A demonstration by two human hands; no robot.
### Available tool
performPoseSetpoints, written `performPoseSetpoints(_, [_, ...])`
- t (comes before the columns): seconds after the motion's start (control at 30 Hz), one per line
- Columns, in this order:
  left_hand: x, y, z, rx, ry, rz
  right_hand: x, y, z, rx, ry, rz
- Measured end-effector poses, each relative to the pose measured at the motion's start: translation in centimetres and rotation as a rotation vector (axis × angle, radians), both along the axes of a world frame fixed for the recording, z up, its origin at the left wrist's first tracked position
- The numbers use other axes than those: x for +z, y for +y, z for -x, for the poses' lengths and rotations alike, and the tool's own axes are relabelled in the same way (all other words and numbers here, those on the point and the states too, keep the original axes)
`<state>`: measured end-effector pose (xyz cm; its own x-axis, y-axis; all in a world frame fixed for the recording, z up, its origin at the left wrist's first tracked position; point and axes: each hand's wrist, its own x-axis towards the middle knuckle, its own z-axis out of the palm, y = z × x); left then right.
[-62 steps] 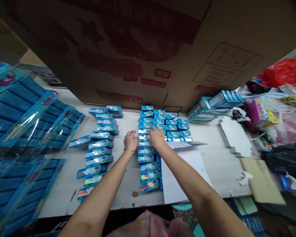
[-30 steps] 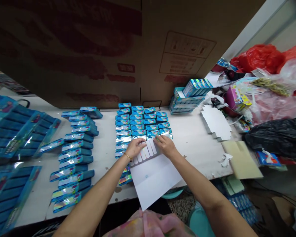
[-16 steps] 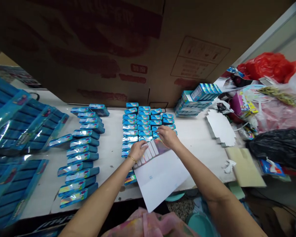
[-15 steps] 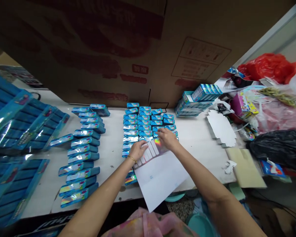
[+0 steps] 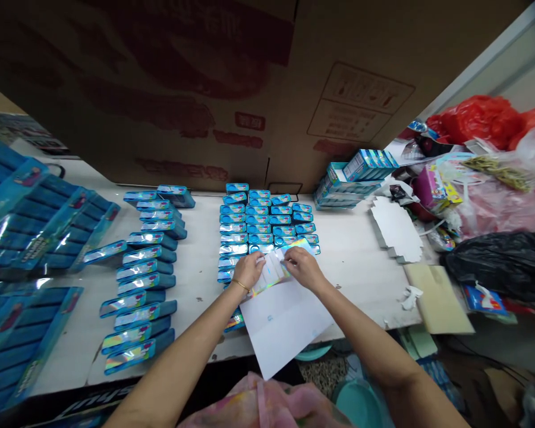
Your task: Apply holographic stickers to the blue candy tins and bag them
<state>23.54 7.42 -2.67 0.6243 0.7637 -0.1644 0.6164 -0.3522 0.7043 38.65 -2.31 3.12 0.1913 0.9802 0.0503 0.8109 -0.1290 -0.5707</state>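
Note:
A white sticker sheet [image 5: 285, 324] hangs over the table's front edge, its upper band shiny and rainbow-tinted with several pale rectangular strips. My left hand [image 5: 248, 270] pinches the band at its left side. At the band's right side, the fingers of my right hand [image 5: 301, 266] are closed on it; whether a single sticker is lifted there cannot be made out. Just beyond both hands, small blue boxes [image 5: 258, 229] stand in rows, the nearest partly hidden by the hands and sheet.
Another column of blue boxes [image 5: 142, 270] lies to the left, beside large wrapped blue packs [image 5: 40, 238]. A big cardboard carton [image 5: 182, 119] walls off the back. Rightward are a stacked display box [image 5: 345, 184], a white cut-out card [image 5: 396, 229] and plastic bags [image 5: 494, 252].
The sheet's upper band has tilted, now looking paler with rainbow glints along its edges. Both hands still grip it, and my right hand sits slightly lower. The whole view has shifted slightly left.

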Motion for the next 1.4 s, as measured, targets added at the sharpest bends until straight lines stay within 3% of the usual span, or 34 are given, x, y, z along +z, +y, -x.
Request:
performPoseSetpoints(0.13, [-0.2, -0.4, -0.2, -0.045, -0.035, -0.068, 3.9, 1.2, -0.6, -0.159, 0.552, -0.015])
performPoseSetpoints(0.23, [-0.2, -0.4, -0.1, 0.066, -0.285, 0.084, 5.5, 3.5, -0.2, -0.276, 0.856, 0.006])
performPoseSetpoints(0.4, [1.6, 1.7, 0.7, 0.552, -0.824, 0.747, 4.0, 6.8, 1.8, -0.331, 1.058, 0.04])
performPoseSetpoints(0.47, [2.5, 2.8, 1.2, 0.646, -0.902, 0.914, 2.8, 7.5, 2.4, -0.35, 1.124, 0.077])
performPoseSetpoints(0.53, [3.1, 3.7, 1.7, 0.682, -0.933, 0.966, 1.8, 8.0, 2.8, -0.362, 1.175, 0.103])
performPoseSetpoints(0.63, [3.1, 4.6, 2.5, 0.674, -0.957, 0.918, 0.8, 8.7, 3.4, -0.398, 1.204, 0.112])
performPoseSetpoints(0.8, [1.8, 6.6, 3.9, 0.65, -0.938, 0.772, -0.2, 10.9, 5.8, -0.561, 1.133, 0.08])
performPoseSetpoints(1.1, [-1.1, 14.4, 5.5, 0.64, -0.802, 0.479, -4.1, 17.3, 8.9, -0.704, 0.888, -0.114])
performPoseSetpoints(1.23, [-2.5, 16.3, 5.0, 0.661, -0.754, 0.489, -5.3, 19.0, 8.6, -0.738, 0.692, -0.018])
performPoseSetpoints(1.4, [-3.8, 17.0, 4.6, 0.679, -0.713, 0.48, -5.8, 20.1, 8.1, -0.714, 0.452, 0.128])
